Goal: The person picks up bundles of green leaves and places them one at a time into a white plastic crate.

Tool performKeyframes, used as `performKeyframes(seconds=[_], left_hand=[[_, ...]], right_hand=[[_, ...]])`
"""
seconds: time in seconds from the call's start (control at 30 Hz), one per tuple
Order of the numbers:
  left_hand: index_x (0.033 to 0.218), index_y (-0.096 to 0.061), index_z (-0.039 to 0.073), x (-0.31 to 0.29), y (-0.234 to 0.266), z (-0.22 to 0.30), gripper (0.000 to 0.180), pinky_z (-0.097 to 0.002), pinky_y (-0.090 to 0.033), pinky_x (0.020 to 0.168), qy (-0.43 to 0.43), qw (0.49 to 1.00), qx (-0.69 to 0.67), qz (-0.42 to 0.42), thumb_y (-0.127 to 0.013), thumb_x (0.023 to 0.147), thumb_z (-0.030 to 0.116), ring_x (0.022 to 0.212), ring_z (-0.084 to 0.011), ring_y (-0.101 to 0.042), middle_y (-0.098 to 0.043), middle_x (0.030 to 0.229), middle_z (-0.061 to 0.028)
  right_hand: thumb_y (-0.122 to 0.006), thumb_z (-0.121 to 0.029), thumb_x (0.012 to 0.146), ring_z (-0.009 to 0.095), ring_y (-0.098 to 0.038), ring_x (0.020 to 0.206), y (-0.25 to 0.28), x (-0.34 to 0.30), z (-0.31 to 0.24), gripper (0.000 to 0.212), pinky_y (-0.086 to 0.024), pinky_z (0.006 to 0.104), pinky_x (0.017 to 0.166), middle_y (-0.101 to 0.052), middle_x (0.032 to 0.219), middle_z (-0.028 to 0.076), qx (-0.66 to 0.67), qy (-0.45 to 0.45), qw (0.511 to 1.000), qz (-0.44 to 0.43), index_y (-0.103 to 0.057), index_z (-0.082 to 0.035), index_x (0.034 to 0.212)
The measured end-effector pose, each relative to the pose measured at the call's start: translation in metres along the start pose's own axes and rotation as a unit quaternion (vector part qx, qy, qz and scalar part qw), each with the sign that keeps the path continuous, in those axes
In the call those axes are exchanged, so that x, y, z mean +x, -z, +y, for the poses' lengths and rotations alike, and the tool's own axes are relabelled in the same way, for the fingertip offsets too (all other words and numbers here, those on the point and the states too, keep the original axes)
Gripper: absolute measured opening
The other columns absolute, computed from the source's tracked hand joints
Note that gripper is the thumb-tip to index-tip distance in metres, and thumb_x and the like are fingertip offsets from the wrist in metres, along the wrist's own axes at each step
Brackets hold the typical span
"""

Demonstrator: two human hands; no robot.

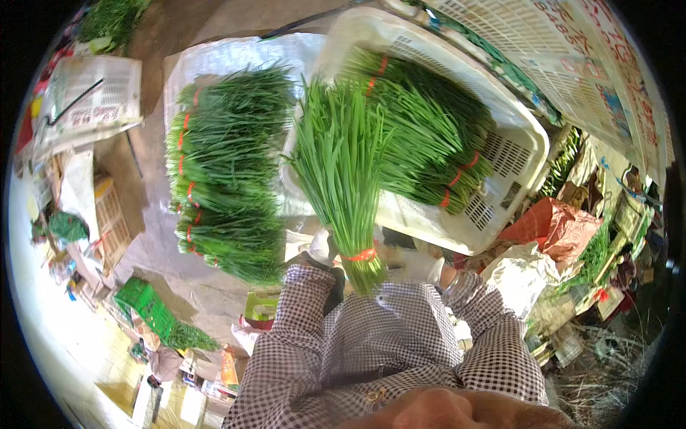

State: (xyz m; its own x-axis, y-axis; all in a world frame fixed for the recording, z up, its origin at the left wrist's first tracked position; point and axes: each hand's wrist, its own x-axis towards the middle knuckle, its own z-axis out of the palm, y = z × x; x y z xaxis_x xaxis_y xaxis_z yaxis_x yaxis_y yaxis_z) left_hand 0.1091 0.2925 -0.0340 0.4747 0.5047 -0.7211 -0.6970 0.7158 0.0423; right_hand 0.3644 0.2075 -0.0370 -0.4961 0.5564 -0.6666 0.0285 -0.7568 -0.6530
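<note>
A bunch of garlic chives (341,168) stands in front of my body, leaves pointing away and pale cut ends toward me. A red band (359,255) wraps it near the cut ends. My left hand (322,247), in a white glove, is closed on the bunch's left side just by the band. On the other side, my right hand (418,264), also gloved in white, is beside the cut ends; its fingers are blurred and partly hidden. Beyond the held bunch, several banded chive bunches (429,129) lie in a white plastic crate (429,227).
To the left, a row of banded chive bunches (232,164) lies on a white sheet (214,53). A green crate (146,307) and a white crate (100,89) stand further left. Crumpled red plastic (547,225) and a white bag (525,272) lie at the right.
</note>
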Motion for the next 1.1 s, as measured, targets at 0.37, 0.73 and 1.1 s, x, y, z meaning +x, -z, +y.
performKeyframes(seconds=[0.37, 0.73, 1.1], left_hand=[[0.126, -0.053, -0.001, -0.122, 0.021, 0.042, 0.059, -0.038, -0.055, 0.087, -0.075, 0.974, 0.212, -0.007, -0.076, 0.079, 0.025, 0.101, -0.0273, -0.065, -0.064, 0.115, -0.0141], [0.134, -0.046, -0.002, -0.189, 0.059, 0.032, 0.062, -0.041, -0.054, 0.093, -0.12, 0.975, 0.183, -0.046, -0.075, 0.082, 0.018, 0.108, -0.0287, -0.065, -0.062, 0.123, -0.0166], [0.13, -0.048, -0.006, -0.243, 0.024, 0.04, 0.056, -0.0445, -0.055, 0.09, -0.12, 0.988, 0.053, -0.077, -0.069, 0.082, 0.012, 0.1, -0.0325, -0.067, -0.063, 0.119, -0.0206]], right_hand=[[-0.084, -0.016, 0.071, 0.018, -0.063, 0.088, -0.06, 0.044, -0.231, 0.04, -0.051, 0.029, 0.075, -0.066, 0.099, 0.006, -0.241, 0.335, 0.869, 0.274, -0.065, -0.007, 0.104], [-0.071, -0.041, 0.081, 0.028, -0.063, 0.074, -0.122, 0.067, -0.239, 0.038, -0.05, 0.0374, 0.064, -0.066, 0.084, 0.006, -0.527, 0.309, 0.754, 0.24, -0.065, -0.017, 0.11], [-0.066, -0.013, 0.089, 0.012, -0.057, 0.06, -0.166, 0.057, -0.269, 0.009, -0.046, 0.0239, 0.056, -0.065, 0.077, 0.003, -0.227, 0.307, 0.901, 0.206, -0.066, -0.007, 0.096]])
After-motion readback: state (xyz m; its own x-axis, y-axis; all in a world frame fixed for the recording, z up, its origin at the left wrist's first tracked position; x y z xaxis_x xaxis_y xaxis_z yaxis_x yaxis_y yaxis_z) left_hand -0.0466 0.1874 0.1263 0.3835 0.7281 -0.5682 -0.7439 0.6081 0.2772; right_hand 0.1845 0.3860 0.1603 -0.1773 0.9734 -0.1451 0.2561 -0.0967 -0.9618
